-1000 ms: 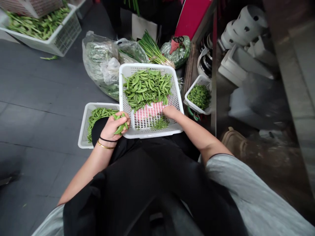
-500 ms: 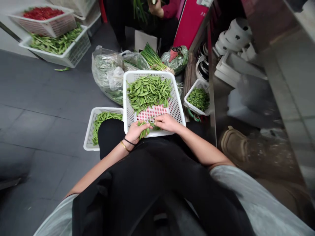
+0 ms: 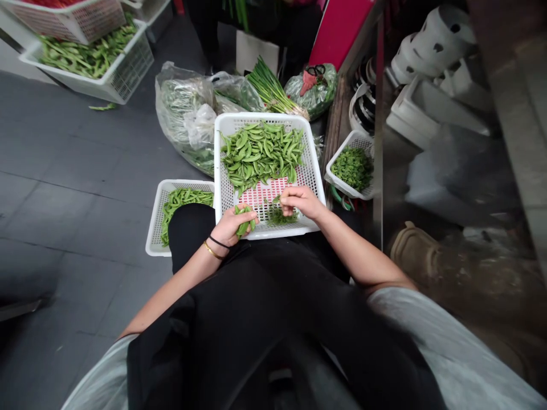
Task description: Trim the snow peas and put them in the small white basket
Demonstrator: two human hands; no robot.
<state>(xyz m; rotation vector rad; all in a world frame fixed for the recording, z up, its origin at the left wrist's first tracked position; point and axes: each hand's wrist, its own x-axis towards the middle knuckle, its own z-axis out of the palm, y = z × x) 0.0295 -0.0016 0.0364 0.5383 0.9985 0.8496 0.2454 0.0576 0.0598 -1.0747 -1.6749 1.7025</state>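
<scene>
Grasping a few pods (image 3: 243,221) in the left hand (image 3: 234,223), with fingers curled round and thumb laid across. Drawn together at the tips in the right hand (image 3: 301,201), beside a small green bit; cannot tell whether pinching it or only close to it. Lying right under those fingertips, scraps (image 3: 281,216) in the near part of the basket (image 3: 318,191). Piled beyond both hands, at the far end of the same basket, a heap (image 3: 260,152) of loose pods. To the left of the left hand, past the knee (image 3: 191,228), a second basket (image 3: 151,236) of green pieces.

Judging by the look, light, thin-walled and fairly stiff, with smooth skin apt to slide when squeezed as a bunch. Likely crisp enough to snap if bent, and to bruise under a hard grip. Best held loosely across the middle, leaving the ends free, and picked singly between thumb and forefinger near a tip. From the heap, best scooped from beneath with a slack palm rather than pressed from above
</scene>
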